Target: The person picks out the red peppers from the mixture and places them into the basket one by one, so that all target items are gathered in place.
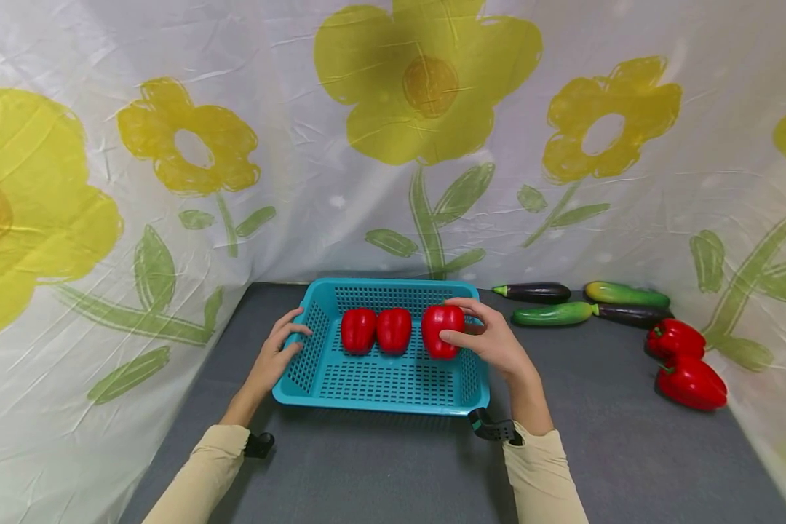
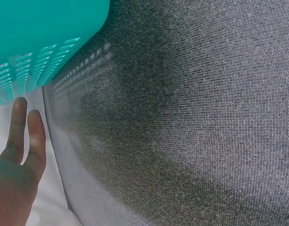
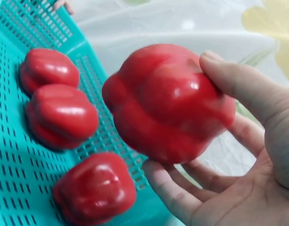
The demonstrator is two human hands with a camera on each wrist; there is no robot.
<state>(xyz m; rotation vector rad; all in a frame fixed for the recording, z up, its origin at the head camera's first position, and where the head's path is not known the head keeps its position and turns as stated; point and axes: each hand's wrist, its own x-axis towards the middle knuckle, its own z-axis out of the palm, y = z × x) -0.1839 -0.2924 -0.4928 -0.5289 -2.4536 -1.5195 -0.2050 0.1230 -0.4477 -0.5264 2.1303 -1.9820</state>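
Note:
A turquoise plastic basket stands on the dark table, with red bell peppers in it. My right hand grips a red bell pepper above the basket's right part, thumb on one side and fingers on the other. Below it, the right wrist view shows a red bell pepper in the basket, which the held one hides in the head view. Two more peppers, one left and one right, lie side by side. My left hand holds the basket's left rim, some fingers over it; two fingers extend outside the wall.
Two eggplants and two green zucchini-like vegetables lie on the table right of the basket. Further right, two red bell peppers touch each other. A flowered sheet hangs behind the table and along its sides.

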